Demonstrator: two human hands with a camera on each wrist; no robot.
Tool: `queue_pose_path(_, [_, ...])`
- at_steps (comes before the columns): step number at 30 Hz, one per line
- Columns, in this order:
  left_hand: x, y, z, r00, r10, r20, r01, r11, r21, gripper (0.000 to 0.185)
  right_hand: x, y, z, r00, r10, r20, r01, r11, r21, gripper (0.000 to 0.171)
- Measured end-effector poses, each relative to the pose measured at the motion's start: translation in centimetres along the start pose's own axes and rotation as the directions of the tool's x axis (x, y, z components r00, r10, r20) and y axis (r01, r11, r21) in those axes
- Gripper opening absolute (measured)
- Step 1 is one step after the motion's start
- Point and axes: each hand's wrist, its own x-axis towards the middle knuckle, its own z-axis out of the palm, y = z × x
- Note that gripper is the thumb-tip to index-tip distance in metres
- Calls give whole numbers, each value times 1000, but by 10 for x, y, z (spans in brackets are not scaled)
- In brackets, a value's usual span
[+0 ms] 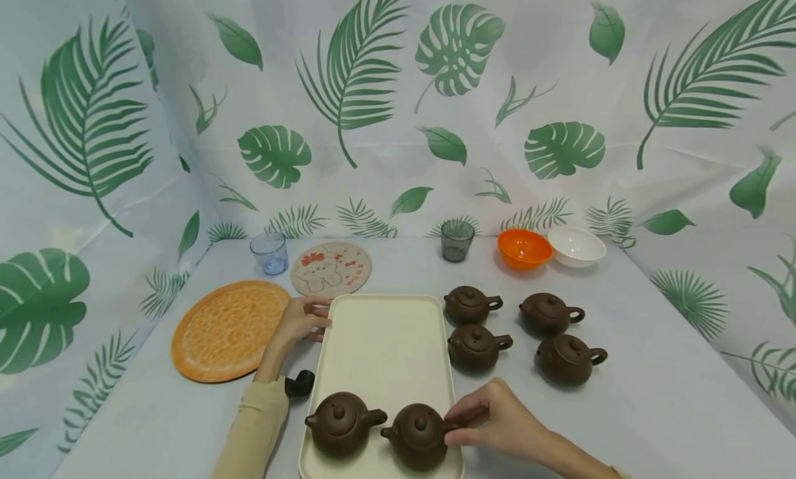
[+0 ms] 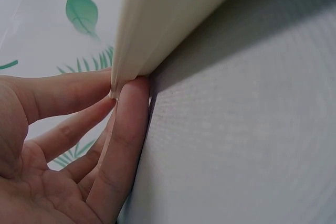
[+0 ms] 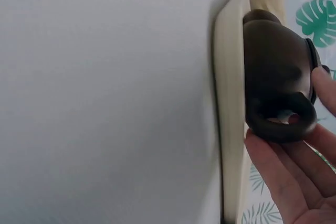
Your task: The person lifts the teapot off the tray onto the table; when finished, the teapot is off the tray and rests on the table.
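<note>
A cream rectangular tray (image 1: 385, 341) lies on the table, with two dark brown teapots at its near end. My left hand (image 1: 302, 320) is at the tray's left edge; in the left wrist view, thumb and fingers (image 2: 131, 108) pinch its rim (image 2: 123, 72). The right-hand teapot (image 1: 418, 434) sits at the tray's near right corner. My right hand (image 1: 497, 424) holds it by the handle side, and the right wrist view shows fingers close around the looped handle (image 3: 283, 129). Left of it stands the other teapot (image 1: 339, 424), untouched, spout to the left.
Several more brown teapots (image 1: 547, 314) stand right of the tray. Behind are a grey glass (image 1: 457, 240), an orange bowl (image 1: 524, 249) and a white bowl (image 1: 577, 247). To the left lie an orange round mat (image 1: 230, 330), a cartoon mat (image 1: 332, 268) and a blue glass (image 1: 270, 254).
</note>
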Motion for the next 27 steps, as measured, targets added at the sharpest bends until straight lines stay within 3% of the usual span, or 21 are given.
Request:
queue_pose_path(5, [0,0,0,1000,2,0,-2,1000,-4,40,-2,1,3,998,-44,-35,42,998,-37,14])
queue_pose_path(14, [-2,0,0,1000,2,8,-2,1000,-2,41,-4,-3,5,1000,23,-16,-24,997,-70,12])
queue_pose_path(21, [-2,1,0,1000,5,1,-5,1000,5,41,-4,-2,7,999,-26,-44,21,995,-99,11])
queue_pose_path(27, [-2,1,0,1000,10,3,-10,1000,-1,42,-6,0,2,987,-150,-61,143,983,-116,7])
